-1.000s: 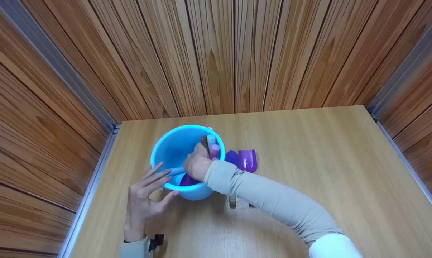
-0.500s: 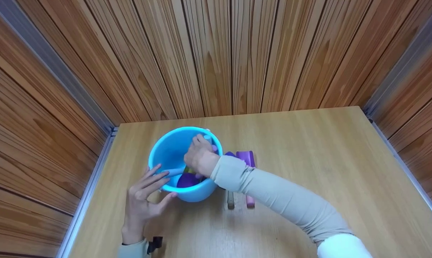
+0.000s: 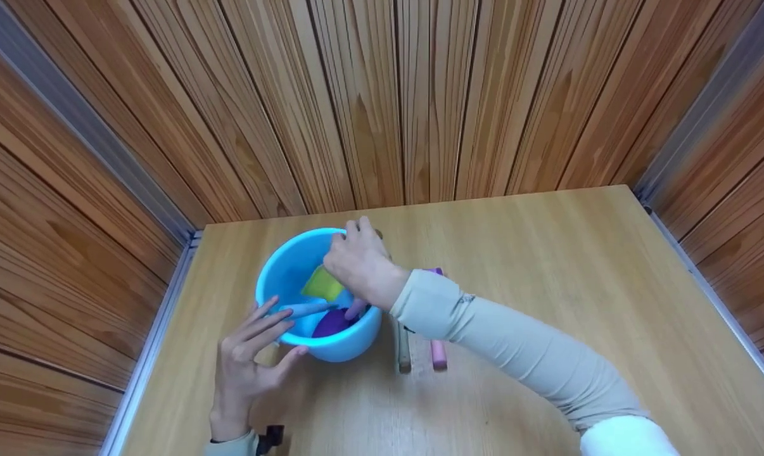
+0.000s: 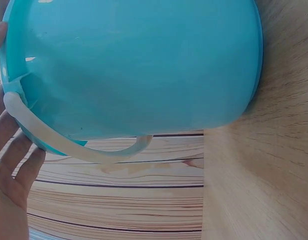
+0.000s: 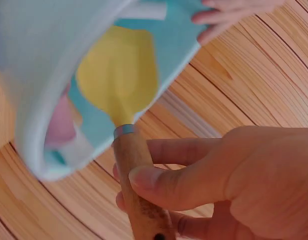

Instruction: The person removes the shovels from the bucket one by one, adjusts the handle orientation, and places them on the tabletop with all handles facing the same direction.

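Note:
A light blue bucket (image 3: 350, 345) with a white handle (image 4: 84, 152) stands on the table. My left hand (image 3: 249, 361) touches its left rim, fingers straight and spread over the edge, thumb at the front rim. My right hand (image 3: 360, 263) is over the bucket's right side. In the right wrist view it pinches the wooden handle (image 5: 136, 175) of a small yellow shovel (image 5: 121, 70) between thumb and fingers. The shovel's blade is inside the bucket's mouth. Also in the bucket are a pale blue handle (image 3: 303, 310), a purple blade (image 3: 331, 323) and a lilac piece (image 3: 356, 309).
Right of the bucket on the table (image 3: 515, 253) lie a grey-brown handle (image 3: 403, 348) and a pink handle (image 3: 439, 356), their far ends partly hidden under my right sleeve (image 3: 515, 342). Wood-panelled walls (image 3: 382, 107) enclose the back and sides.
My right hand has risen from inside the bucket to above its far right rim, drawing up the yellow shovel, whose blade now shows. The left hand stays at the rim.

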The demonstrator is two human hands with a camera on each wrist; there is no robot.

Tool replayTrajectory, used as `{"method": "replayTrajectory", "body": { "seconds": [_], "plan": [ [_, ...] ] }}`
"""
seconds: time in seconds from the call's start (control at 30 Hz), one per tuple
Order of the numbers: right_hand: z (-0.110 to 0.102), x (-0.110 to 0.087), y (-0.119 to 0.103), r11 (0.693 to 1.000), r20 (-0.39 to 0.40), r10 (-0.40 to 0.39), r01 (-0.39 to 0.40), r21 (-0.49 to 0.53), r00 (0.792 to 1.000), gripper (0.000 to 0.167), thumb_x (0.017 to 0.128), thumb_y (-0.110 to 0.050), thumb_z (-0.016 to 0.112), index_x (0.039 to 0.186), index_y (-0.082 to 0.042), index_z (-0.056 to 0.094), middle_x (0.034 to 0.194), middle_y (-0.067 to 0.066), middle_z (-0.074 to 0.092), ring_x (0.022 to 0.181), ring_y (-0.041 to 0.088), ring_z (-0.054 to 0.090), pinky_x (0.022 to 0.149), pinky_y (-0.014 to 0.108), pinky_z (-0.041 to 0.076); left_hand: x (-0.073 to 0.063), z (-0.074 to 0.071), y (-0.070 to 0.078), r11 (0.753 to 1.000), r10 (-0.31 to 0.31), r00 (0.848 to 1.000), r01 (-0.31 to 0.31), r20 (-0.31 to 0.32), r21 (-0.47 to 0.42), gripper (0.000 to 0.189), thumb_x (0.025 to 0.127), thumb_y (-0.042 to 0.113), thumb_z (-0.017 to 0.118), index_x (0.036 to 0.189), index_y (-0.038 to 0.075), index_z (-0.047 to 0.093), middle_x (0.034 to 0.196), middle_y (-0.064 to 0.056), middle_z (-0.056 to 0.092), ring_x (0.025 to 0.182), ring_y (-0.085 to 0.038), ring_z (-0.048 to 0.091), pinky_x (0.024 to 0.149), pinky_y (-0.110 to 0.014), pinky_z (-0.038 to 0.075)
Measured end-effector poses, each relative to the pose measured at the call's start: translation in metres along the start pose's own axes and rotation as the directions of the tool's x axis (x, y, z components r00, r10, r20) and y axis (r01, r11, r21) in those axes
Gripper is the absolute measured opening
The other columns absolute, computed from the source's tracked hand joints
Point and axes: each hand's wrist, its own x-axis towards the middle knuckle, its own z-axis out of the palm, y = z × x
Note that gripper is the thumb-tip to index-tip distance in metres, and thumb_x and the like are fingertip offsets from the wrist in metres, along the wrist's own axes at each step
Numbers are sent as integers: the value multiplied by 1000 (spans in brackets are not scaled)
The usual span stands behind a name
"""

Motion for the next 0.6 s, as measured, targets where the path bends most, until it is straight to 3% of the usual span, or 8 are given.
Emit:
{"method": "replayTrajectory", "body": {
  "seconds": [0.1,0.13,0.23,0.3,0.33,0.4,0.53,0.6],
  "plan": [
    [1,-12,13,997,-77,31,-25,76,997,90,69,-94,69,110,-14,77,103,6,75,91,25,68,81,38,62,-1,0,1,1000,-4,1000,3,6,3,49,69,22,102,115,15,85,123,3,80,134,-28,68,120,-31,43],
    [1,-15,17,994,-108,39,-28,104,993,83,75,-88,71,108,-13,78,101,6,75,88,25,69,79,38,64,0,-1,2,1000,-5,1000,5,4,3,49,69,22,102,115,15,85,123,3,80,134,-28,68,121,-32,43],
    [6,-26,30,975,-172,69,-30,221,983,51,93,-58,77,107,-9,78,96,9,74,79,25,68,72,38,65,1,-3,2,1000,-2,1000,2,2,11,49,69,23,101,115,15,85,123,3,80,133,-28,68,122,-34,42],
    [13,-32,39,948,-180,92,-30,317,979,27,99,-31,79,111,-7,78,95,11,73,75,25,66,68,37,64,2,-4,2,1000,8,1000,-8,-4,16,51,68,22,102,115,14,85,123,3,80,133,-29,69,122,-35,42],
    [17,-34,43,927,-177,101,-28,373,979,18,99,-16,78,113,-6,78,96,12,73,74,25,65,67,36,62,1,-4,2,1000,9,1000,-9,-9,14,51,67,22,102,115,14,85,123,2,80,132,-29,69,122,-34,42],
    [26,-40,52,871,-153,128,-38,490,980,21,98,-8,77,119,-5,78,99,13,75,73,24,63,63,34,59,1,-3,2,999,20,1000,-20,-11,25,53,66,22,102,116,14,85,124,3,80,132,-29,69,121,-34,43],
    [44,-51,66,752,-129,144,-24,659,981,23,99,-1,73,121,-6,77,101,12,77,70,22,63,56,27,50,-2,1,2,1000,15,1000,-15,-11,23,54,67,23,102,117,16,85,125,4,80,133,-28,68,120,-32,43],
    [51,-55,71,697,-132,141,-4,717,981,21,100,-1,72,120,-5,76,99,10,77,71,21,65,56,25,51,-2,0,2,1000,13,1000,-12,-7,28,54,67,23,102,118,17,84,126,5,79,134,-27,68,121,-32,43]
  ]
}}
